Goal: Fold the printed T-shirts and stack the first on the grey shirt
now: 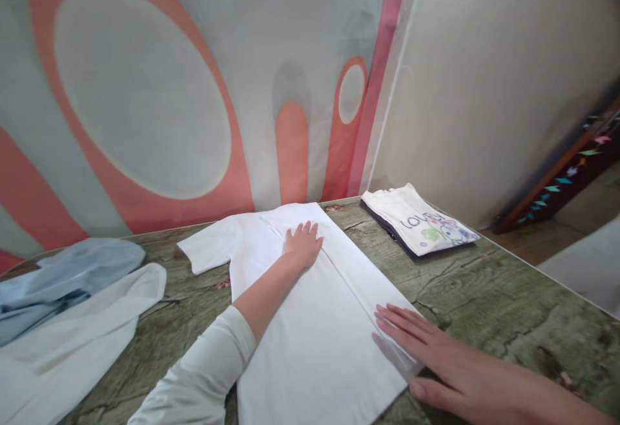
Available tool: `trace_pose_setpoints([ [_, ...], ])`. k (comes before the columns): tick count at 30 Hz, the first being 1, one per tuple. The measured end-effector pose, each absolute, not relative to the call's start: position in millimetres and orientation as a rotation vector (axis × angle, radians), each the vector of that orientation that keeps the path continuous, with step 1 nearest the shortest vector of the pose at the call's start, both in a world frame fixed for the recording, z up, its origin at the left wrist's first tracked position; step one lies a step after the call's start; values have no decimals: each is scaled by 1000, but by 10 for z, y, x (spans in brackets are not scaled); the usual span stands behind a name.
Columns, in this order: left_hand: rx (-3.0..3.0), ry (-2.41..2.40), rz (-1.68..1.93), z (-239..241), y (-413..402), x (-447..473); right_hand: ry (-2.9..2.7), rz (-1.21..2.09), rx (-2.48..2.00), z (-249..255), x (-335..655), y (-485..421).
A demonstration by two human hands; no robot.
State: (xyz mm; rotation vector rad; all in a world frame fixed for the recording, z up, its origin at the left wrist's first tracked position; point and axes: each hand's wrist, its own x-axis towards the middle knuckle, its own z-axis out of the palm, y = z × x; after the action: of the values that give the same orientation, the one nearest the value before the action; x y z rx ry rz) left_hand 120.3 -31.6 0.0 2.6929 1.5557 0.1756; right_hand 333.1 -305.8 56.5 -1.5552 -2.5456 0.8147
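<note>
Right hand (450,363), fingers straight and loose, at the white shirt's (310,347) near right edge, shirt spread mid-table (513,321), rumpled clothes (72,315) to its left, left hand (303,245) flat on it, fingers released, folded stack (421,223) far right, backdrop (247,57) behind.

White shirt (310,347) partly beyond bottom edge

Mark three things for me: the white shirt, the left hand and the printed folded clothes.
White shirt (317,321): head view, middle of its body.
Left hand (303,246): head view, back of the hand.
Folded clothes (417,219): head view, printed top piece.
</note>
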Motion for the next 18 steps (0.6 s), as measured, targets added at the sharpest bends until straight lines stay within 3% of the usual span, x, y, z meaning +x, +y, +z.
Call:
trace_pose_setpoints([
  [9, 2893, 1404, 147, 89, -644, 450, -2601, 769, -1587, 699, 3316, -2878],
  [13, 2898, 1344, 181, 69, -731, 180, -2588, 734, -1491, 786, 3106, -2295],
  [18, 2848, 1334, 220, -7, -825, 74, -2497, 477, -1415, 427, 2724, -1420],
])
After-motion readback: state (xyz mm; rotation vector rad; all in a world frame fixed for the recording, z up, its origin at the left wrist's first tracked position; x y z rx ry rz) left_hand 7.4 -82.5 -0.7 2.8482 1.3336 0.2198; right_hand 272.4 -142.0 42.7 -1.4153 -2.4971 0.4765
